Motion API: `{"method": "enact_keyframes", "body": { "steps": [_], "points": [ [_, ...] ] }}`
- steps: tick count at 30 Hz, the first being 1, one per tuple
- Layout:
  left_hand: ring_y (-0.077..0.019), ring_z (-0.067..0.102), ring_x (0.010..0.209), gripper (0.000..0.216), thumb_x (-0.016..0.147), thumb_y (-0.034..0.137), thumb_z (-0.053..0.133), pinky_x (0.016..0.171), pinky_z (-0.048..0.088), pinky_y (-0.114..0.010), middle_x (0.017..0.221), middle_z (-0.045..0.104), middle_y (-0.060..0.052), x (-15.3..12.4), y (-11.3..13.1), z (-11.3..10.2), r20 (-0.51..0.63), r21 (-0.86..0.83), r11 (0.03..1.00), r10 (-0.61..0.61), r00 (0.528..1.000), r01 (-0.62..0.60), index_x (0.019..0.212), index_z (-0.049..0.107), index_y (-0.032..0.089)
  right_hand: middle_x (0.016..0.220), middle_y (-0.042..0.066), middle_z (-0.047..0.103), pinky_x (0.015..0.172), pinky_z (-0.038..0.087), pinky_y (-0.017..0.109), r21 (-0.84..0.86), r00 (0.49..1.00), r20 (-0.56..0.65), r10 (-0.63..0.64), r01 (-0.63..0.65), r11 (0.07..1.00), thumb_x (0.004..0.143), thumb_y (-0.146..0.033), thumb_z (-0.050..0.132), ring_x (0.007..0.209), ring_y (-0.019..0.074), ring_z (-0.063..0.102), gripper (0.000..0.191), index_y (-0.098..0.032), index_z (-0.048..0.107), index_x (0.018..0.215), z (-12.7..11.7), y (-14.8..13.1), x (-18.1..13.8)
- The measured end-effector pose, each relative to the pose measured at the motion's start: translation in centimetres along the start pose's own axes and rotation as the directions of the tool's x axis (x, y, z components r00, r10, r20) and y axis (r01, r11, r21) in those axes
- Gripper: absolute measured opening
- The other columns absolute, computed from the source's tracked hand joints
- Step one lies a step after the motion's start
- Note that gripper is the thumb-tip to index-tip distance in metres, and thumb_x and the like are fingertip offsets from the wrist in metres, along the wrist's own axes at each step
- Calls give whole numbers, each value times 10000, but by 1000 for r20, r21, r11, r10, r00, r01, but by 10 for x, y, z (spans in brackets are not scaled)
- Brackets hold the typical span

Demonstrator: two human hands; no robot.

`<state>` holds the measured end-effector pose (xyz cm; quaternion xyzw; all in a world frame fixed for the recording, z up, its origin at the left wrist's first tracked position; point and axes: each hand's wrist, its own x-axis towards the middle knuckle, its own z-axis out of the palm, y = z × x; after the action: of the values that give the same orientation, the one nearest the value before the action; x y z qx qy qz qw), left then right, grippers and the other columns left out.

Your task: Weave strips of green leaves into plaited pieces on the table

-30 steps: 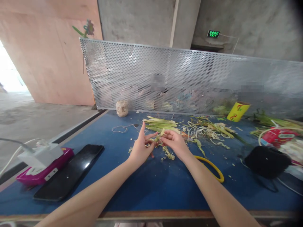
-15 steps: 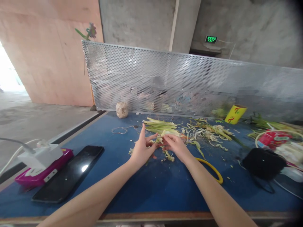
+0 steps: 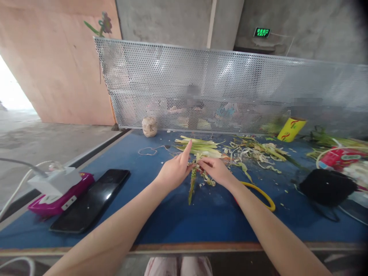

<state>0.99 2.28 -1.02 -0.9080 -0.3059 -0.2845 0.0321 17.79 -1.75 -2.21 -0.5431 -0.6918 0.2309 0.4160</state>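
Both my hands meet over the middle of the blue table (image 3: 178, 218). My left hand (image 3: 172, 172) pinches the top of a thin green stalk (image 3: 192, 184), its index finger stretched up. My right hand (image 3: 216, 170) is closed on the same stalk from the right. The stalk hangs down toward me from my fingers. Small peel scraps (image 3: 206, 180) lie just under my hands. A bundle of peeled pale green stalks (image 3: 198, 147) lies just beyond them.
Black phone (image 3: 92, 199), pink box (image 3: 60, 195) with a white charger (image 3: 54, 181) at left. Yellow ring (image 3: 260, 193), black pouch (image 3: 326, 188), peel heap (image 3: 258, 153), yellow cup (image 3: 291, 129), twine ball (image 3: 150, 126), perforated metal screen (image 3: 230, 92) at the back. People sit behind it.
My hands have come together and lifted a green stalk out of the scraps; it now hangs down from my fingers. The view has tilted a little downward.
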Motion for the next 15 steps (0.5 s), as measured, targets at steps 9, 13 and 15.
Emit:
{"method": "enact_keyframes", "body": {
  "steps": [9,13,15],
  "points": [
    [-188,559,745,552,862,146,284,702,446,-334,802,606,-72,-4,1,3,32,-4,948,317,948,-317,1371,70,143,548,-20,531,506,366,235,93,999,38,16,-19,995,788,-389,466,491,106,477,281,-181,532,610,-2,-1,-1],
    [-170,533,716,631,851,153,306,684,435,-305,767,598,-55,-2,5,1,-28,-189,946,264,964,-265,1373,-49,128,513,-23,504,501,347,237,139,998,28,51,-54,989,779,-435,452,474,106,465,344,-181,506,553,-2,-2,0],
    [-157,514,679,644,846,150,309,663,426,-284,738,585,-45,-1,6,1,-17,-250,936,252,968,-248,1373,-60,118,499,-31,476,504,337,237,121,998,-21,56,-53,991,777,-428,452,475,107,459,338,-182,500,551,0,-1,1]
  ]
}}
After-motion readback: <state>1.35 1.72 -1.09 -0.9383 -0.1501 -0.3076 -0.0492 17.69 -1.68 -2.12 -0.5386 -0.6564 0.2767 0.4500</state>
